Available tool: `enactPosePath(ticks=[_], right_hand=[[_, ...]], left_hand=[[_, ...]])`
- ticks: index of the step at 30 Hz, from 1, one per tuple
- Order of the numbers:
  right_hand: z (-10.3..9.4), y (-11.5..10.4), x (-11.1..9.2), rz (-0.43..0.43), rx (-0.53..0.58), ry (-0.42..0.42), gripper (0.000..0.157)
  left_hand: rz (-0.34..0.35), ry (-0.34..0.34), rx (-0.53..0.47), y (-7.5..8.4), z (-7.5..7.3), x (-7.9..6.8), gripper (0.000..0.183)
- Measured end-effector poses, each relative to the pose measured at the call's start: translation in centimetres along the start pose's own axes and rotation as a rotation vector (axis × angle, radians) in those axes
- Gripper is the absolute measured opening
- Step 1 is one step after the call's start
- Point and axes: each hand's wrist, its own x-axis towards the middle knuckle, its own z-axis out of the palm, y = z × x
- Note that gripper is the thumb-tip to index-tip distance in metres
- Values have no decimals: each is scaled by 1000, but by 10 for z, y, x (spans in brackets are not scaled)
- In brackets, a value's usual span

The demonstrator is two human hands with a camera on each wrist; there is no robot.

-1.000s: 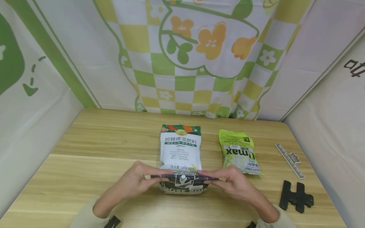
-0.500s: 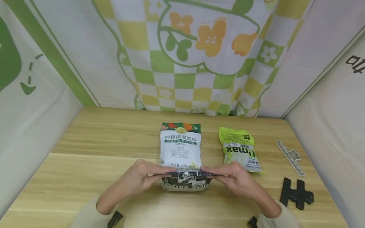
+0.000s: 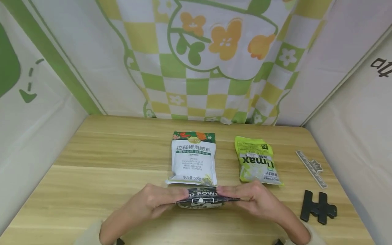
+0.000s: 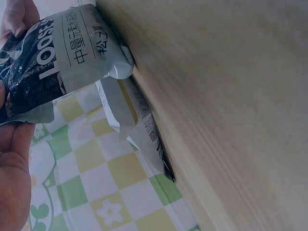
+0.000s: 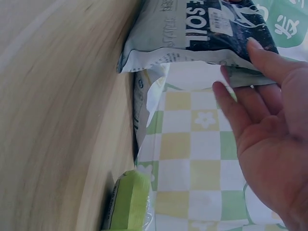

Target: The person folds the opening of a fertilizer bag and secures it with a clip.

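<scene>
A small black-and-grey bag lettered "LOOSE SOIL" (image 4: 47,53) stands on the table in front of the person, its lower end at the tabletop. My left hand (image 3: 159,197) grips the left end of its flattened top edge. At the other end my right hand (image 3: 252,197) pinches the same edge, thumb on one face and fingers behind, as the right wrist view shows. Between the hands, the bag's dark top (image 3: 200,199) slants and hides most of its front in the head view. Right behind it lies a white fertilizer bag (image 3: 193,158) marked 500g.
A lime-green packet (image 3: 257,161) lies to the right on the wooden table (image 3: 101,160). Farther right are a white ruler-shaped piece (image 3: 311,168) and two black bag clips (image 3: 318,207). A checked curtain (image 3: 199,88) hangs behind the table, with fabric walls at both sides.
Both hands have brought the soil bag's top lower and nearer the person. Lettering near its top now shows, its front panel is mostly hidden, and the white bag's lower edge is uncovered.
</scene>
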Motion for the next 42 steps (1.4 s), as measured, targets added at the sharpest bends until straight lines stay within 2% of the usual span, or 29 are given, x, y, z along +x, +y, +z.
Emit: enactPosePath(ticks=[10,20,25,32,37,42], right_hand=[[-8,-14,-7,154,-169,31,47],[-31,-16,-26,287,-269,81,47],[-49,-15,-34,294,-347,155,49],[-75,-14,-50,420,-374,258,44],[-94,-9,-63,417,-399,364,43],[-107,-7,-71,456,-440,418,38]], left_hand=[[20,26,1,-4,3,-1,25],[24,35,-22,-6,3,0,30],[19,38,-24,-5,3,1,31],[21,32,-36,-5,3,1,30],[27,31,-26,-5,3,1,31],[16,34,-21,-4,2,0,32]])
